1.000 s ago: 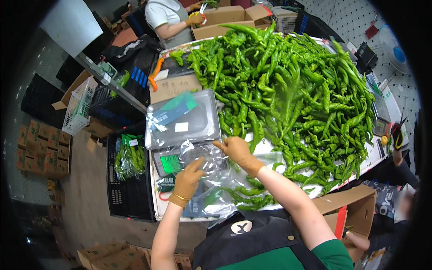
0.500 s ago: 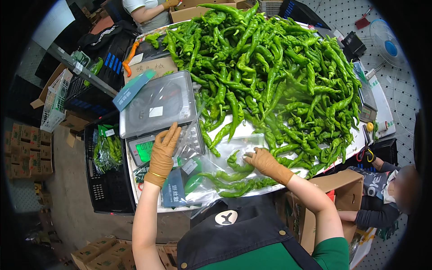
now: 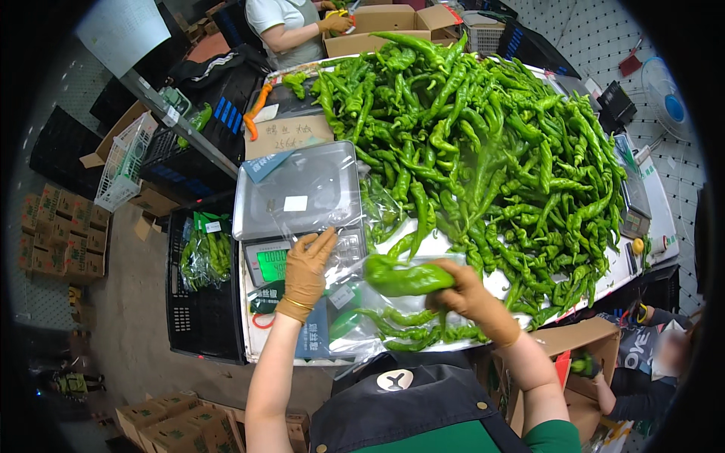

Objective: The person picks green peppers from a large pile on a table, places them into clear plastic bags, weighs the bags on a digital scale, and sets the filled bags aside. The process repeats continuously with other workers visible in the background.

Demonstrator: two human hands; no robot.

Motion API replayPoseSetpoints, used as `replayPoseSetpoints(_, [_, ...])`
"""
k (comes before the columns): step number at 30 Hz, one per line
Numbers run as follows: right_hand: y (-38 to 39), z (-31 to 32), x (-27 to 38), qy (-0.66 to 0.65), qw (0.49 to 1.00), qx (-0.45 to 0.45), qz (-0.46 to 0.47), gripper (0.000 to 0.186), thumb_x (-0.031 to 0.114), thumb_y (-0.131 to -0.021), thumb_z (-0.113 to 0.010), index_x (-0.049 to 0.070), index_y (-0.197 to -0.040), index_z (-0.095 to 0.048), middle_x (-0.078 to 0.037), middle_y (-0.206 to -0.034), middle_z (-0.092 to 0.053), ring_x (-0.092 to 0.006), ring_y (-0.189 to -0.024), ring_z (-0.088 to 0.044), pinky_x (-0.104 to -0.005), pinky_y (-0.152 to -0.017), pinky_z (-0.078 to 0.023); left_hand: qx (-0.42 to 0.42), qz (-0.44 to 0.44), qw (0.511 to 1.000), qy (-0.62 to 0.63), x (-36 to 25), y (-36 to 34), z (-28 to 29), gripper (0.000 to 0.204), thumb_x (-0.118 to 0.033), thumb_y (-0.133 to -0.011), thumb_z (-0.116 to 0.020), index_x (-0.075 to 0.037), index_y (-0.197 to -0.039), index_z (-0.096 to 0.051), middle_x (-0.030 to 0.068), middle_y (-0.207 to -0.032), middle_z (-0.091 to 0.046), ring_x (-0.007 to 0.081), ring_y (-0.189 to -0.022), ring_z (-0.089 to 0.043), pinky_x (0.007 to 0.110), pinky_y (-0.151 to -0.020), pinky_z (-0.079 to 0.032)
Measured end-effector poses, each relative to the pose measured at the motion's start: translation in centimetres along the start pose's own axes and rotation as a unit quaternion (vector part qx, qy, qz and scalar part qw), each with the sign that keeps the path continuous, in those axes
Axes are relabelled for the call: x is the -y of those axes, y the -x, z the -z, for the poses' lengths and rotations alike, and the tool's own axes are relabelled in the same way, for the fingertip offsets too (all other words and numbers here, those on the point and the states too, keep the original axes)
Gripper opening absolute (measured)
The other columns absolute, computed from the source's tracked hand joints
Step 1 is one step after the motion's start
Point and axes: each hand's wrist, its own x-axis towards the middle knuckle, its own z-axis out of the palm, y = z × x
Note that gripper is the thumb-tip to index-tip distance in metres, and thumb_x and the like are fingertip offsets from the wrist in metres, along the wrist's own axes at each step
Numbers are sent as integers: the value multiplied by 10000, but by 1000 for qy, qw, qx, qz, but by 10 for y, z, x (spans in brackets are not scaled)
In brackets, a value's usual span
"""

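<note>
My gloved left hand (image 3: 305,275) has its fingers apart, resting on clear plastic bags (image 3: 341,313) at the lower part of a digital scale (image 3: 272,264). The scale's steel pan (image 3: 276,189) has a small white label. My gloved right hand (image 3: 476,302) grips a green pepper (image 3: 400,278) above the bags. Other long green peppers (image 3: 385,321) lie by the bags. A large heap of twisted green peppers (image 3: 483,136) covers the table beyond.
A black crate (image 3: 185,317) with bagged peppers is at left, beside a metal post (image 3: 189,128). A co-worker (image 3: 279,30) is at the back by a carton (image 3: 377,23). Another person (image 3: 642,385) is at right near an open box (image 3: 596,340).
My right hand has moved rightward and down from the scale to the peppers and now has one raised. My left hand moved up toward the scale's keypad.
</note>
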Motion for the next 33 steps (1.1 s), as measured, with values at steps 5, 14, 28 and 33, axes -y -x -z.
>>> replayPoseSetpoints(5, [-59,-59,-59,-274,947,-13,-169,426,444,-1019,-454,42,-1117,-556,-73,-624,-562,-176,-472,-546,-275,-409,-435,-35,80,993,74,-6,-4,-4,824,134,-642,-516,-140,-1419,-495,57,-1478,-469,306,-1168,-494,377,-1035,-383])
replayPoseSetpoints(14, [-100,-95,-67,-559,785,-32,-266,428,494,-1031,-371,104,-906,-498,-31,-503,-411,-141,-351,-283,-269,-339,-221,6,13,999,-42,-22,9,6,823,25,-708,-607,-164,-1481,-395,23,-1571,-330,453,-1433,-201,644,-1116,-164])
replayPoseSetpoints(28, [-173,-80,-88,-166,981,-1,-101,305,271,-955,-548,22,-1108,-636,-105,-878,-683,-172,-608,-631,-263,-561,-503,22,36,992,122,-28,11,21,919,146,-632,-456,-221,-1474,-424,6,-1564,-346,348,-1499,-84,625,-1146,-65])
replayPoseSetpoints(33, [-210,-95,-136,-164,972,-126,-114,198,189,-893,-598,51,-1030,-639,-47,-895,-642,-178,-775,-608,-326,-667,-493,-46,31,992,110,-34,15,24,736,-97,-717,-654,-191,-1427,-484,75,-1487,-446,393,-1353,-367,516,-1097,-249])
